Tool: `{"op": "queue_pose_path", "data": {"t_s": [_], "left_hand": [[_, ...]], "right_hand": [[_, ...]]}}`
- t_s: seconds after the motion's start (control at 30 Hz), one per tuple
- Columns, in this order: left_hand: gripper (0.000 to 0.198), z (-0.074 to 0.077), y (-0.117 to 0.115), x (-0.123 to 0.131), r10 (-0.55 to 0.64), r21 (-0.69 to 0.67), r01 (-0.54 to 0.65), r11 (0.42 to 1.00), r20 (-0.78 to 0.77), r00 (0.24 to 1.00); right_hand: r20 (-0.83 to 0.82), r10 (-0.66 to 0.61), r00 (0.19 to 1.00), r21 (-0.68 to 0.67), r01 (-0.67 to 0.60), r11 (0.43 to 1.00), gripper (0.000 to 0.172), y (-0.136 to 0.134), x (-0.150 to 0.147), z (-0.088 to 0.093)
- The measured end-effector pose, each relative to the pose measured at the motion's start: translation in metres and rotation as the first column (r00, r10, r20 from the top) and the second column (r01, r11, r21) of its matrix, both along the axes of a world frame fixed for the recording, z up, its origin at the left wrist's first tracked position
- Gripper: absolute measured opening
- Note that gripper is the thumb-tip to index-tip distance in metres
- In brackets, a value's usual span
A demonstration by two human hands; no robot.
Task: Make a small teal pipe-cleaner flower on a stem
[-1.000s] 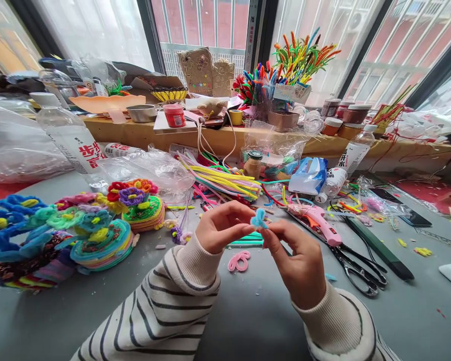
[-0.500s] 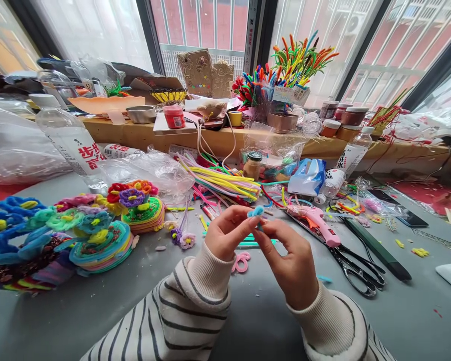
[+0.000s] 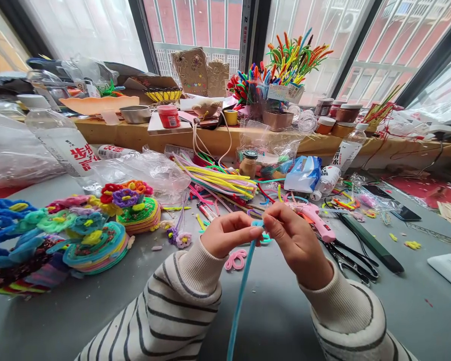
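My left hand (image 3: 228, 233) and my right hand (image 3: 296, 241) meet above the grey table (image 3: 97, 311), both pinching the top end of a light blue pipe cleaner (image 3: 241, 296). Its long stem hangs down toward me between my striped sleeves. A small pink looped pipe-cleaner piece (image 3: 236, 260) lies on the table just below my left hand. A pink glue gun (image 3: 312, 216) lies right behind my right hand.
Finished pipe-cleaner flower discs (image 3: 93, 240) crowd the left. A bundle of loose pipe cleaners (image 3: 221, 181) and black scissors (image 3: 355, 260) lie behind and to the right. A water bottle (image 3: 62, 143) stands at left; the wooden sill (image 3: 218, 138) carries jars and bouquets.
The small blue curled bit held at my fingertips now shows as a long blue stem hanging down toward me. My hands have moved slightly right and closer together.
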State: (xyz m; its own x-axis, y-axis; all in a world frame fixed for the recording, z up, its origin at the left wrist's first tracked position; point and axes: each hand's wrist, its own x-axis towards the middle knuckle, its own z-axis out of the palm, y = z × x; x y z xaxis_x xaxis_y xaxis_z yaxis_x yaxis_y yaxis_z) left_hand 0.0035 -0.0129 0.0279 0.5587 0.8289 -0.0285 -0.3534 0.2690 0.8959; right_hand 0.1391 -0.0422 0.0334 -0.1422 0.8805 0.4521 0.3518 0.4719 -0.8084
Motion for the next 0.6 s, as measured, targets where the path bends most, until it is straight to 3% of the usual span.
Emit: {"op": "queue_pose_path", "data": {"t_s": [0.17,0.3,0.43,0.53,0.6], "left_hand": [[0.02,-0.008,0.0,0.004,0.004,-0.138,-0.002,0.99,0.015,1.0],[0.022,-0.009,-0.007,0.009,0.166,-0.043,-0.166,0.985,0.0,0.986],[0.017,-0.008,-0.016,0.013,0.34,0.096,-0.335,0.937,-0.043,0.939],[0.016,-0.007,-0.019,0.015,0.398,0.177,-0.384,0.906,-0.055,0.916],[0.017,-0.007,-0.019,0.015,0.38,0.159,-0.368,0.916,-0.05,0.924]], "right_hand": [[-0.053,-0.054,0.997,-0.009,0.053,0.999,0.013,0.002,-0.001,-0.009],[-0.088,-0.135,0.987,0.039,0.138,0.99,0.011,0.0,-0.007,-0.015],[-0.115,-0.208,0.971,0.06,0.216,0.975,0.01,-0.002,-0.014,-0.02],[-0.145,-0.239,0.96,0.08,0.252,0.964,0.009,-0.002,-0.016,-0.023],[-0.159,-0.238,0.958,0.103,0.256,0.961,0.009,-0.002,-0.016,-0.023]]}}
